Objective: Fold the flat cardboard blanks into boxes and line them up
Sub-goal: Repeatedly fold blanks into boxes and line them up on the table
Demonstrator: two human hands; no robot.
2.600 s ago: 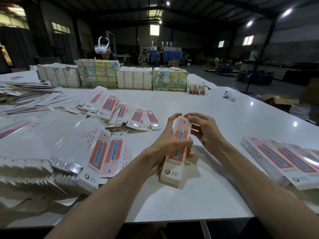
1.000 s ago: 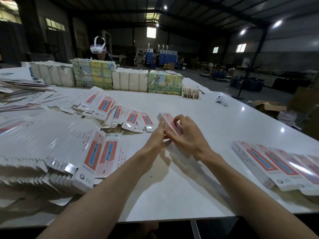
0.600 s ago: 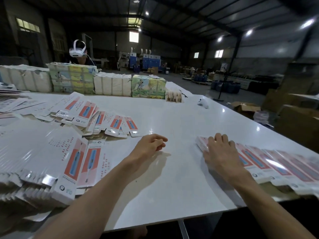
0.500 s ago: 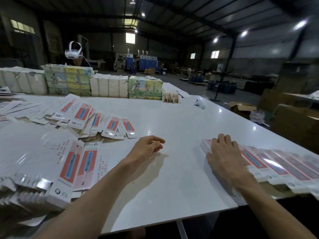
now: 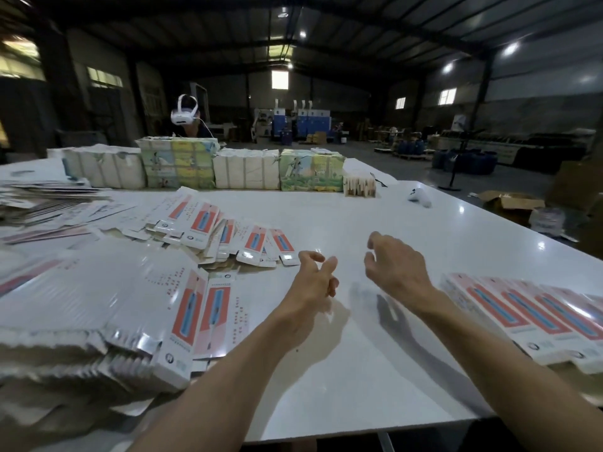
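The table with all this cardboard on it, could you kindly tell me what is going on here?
A person is turning flat cardboard blanks, piled on the left, into folded boxes, which lie side by side in a row on the right. Right now the left hand and the right hand are both empty, fingers loose, above a bare patch of the table. Another person in a white headset is behind the bundles at the far side.

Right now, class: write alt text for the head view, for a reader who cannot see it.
The left hand and right hand hover empty, fingers loosely curled, above a white table. Flat cardboard blanks lie heaped on the left; folded boxes lie in a row on the right.
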